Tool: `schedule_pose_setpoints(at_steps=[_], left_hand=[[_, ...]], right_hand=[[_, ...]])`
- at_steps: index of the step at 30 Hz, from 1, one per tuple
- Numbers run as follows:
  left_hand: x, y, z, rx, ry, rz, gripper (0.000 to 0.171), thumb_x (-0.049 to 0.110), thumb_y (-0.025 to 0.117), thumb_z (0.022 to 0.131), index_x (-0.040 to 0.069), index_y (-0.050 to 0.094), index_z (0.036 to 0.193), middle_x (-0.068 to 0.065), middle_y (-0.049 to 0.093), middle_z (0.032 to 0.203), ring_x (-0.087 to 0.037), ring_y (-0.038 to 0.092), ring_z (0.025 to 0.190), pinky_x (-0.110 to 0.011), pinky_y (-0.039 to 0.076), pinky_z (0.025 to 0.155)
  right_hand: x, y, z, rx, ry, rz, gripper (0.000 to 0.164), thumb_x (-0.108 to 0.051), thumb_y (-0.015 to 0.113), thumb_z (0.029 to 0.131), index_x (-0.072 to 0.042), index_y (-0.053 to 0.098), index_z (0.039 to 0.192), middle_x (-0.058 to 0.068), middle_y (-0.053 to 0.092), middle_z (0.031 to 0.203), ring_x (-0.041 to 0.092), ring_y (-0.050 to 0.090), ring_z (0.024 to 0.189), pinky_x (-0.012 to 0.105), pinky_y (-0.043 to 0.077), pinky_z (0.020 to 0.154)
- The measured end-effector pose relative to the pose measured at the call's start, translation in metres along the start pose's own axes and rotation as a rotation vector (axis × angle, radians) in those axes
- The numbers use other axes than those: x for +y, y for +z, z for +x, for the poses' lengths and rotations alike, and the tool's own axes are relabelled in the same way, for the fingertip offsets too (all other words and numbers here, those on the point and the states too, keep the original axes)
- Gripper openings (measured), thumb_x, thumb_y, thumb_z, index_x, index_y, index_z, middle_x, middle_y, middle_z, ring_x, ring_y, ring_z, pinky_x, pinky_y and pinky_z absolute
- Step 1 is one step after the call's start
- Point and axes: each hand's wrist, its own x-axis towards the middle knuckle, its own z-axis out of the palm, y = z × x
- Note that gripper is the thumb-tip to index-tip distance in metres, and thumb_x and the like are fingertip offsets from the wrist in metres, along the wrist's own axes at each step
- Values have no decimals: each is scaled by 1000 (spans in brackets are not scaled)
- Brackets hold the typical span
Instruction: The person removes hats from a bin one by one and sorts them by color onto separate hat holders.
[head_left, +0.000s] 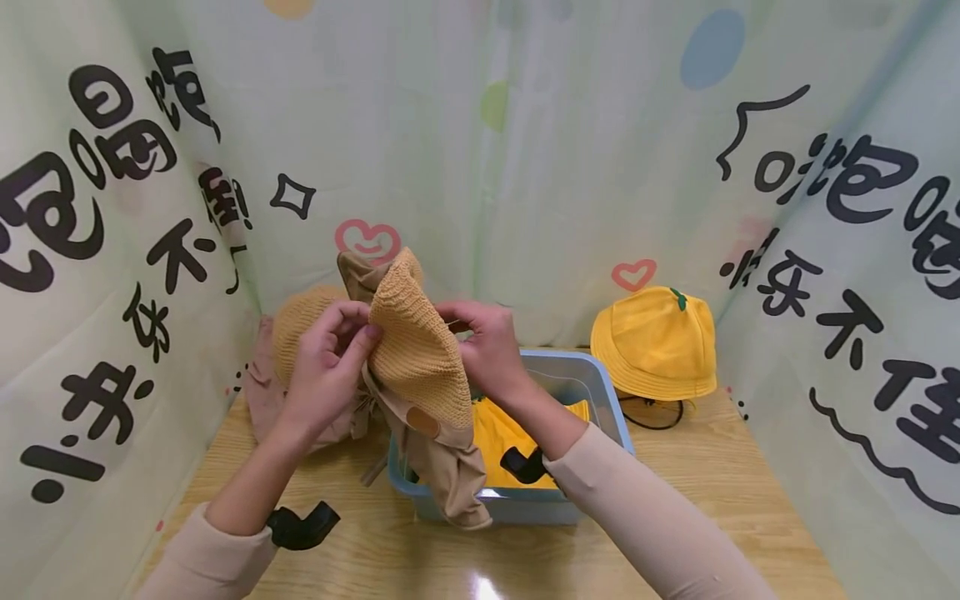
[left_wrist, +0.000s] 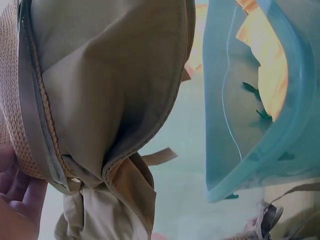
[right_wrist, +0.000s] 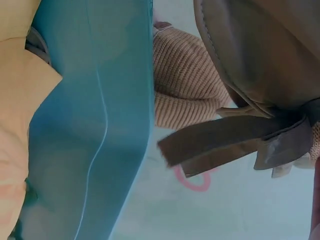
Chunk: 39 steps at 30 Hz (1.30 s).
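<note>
A tan woven sun hat (head_left: 416,350) with a beige cloth flap (head_left: 450,483) is held up over the front of a blue plastic bin (head_left: 611,400). My left hand (head_left: 330,358) pinches the hat's left edge between thumb and fingers. On its other side my right hand (head_left: 487,346) grips the hat, its fingertips partly hidden behind the weave. Smooth brown cloth (left_wrist: 100,75) fills much of the left wrist view, with a stitched edge. A brown ribbon bow (right_wrist: 220,140) hangs at the hat's side in the right wrist view.
Yellow cloth items (head_left: 506,442) lie in the bin. Right of it, a yellow bucket hat (head_left: 656,346) with a green leaf stands against the printed curtain (head_left: 555,167). Another woven hat (head_left: 300,333) with pink cloth (head_left: 262,400) sits at the left on the wooden table (head_left: 360,558).
</note>
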Motion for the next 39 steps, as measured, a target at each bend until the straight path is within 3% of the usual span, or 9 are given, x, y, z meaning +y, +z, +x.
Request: schedule_pose_setpoints(at_steps=[3,7,20,31,39], left_hand=[[0,-5,1,7,14,23,11,-1,58,98,-5,61,107,-13,66,95,-8,62,83,-16,50,67],[1,-17,2,31,41,123,11,-2,60,97,-3,65,107,-10,68,100,-3,65,93,-15,53,75],[8,-53,11,147,200,341,10,-6,66,91,-4,72,99,-12,74,94,0,65,90,-12,52,83],[7,-70,18,226,340,495,11,-12,68,86,-4,72,93,-16,72,90,-17,64,85,-8,45,87],[1,-83,23,236,333,581,7,-6,67,91,-4,72,95,-17,73,92,-29,66,85,-9,42,87]], right_hand=[[4,-2,1,6,-14,-14,15,-3,74,87,0,77,102,12,76,95,20,73,83,29,60,73],[8,-7,1,22,25,-29,12,-3,72,89,-1,76,101,11,76,94,20,72,83,30,60,72],[16,-10,7,-25,-11,-73,12,-5,69,93,-2,75,102,9,74,96,16,71,84,30,59,77],[17,-5,15,-40,-93,-177,11,-8,69,93,-4,75,101,7,74,96,12,70,83,29,58,73],[20,6,20,-60,-116,-255,11,-11,67,94,-6,75,100,5,74,95,12,68,83,28,57,72]])
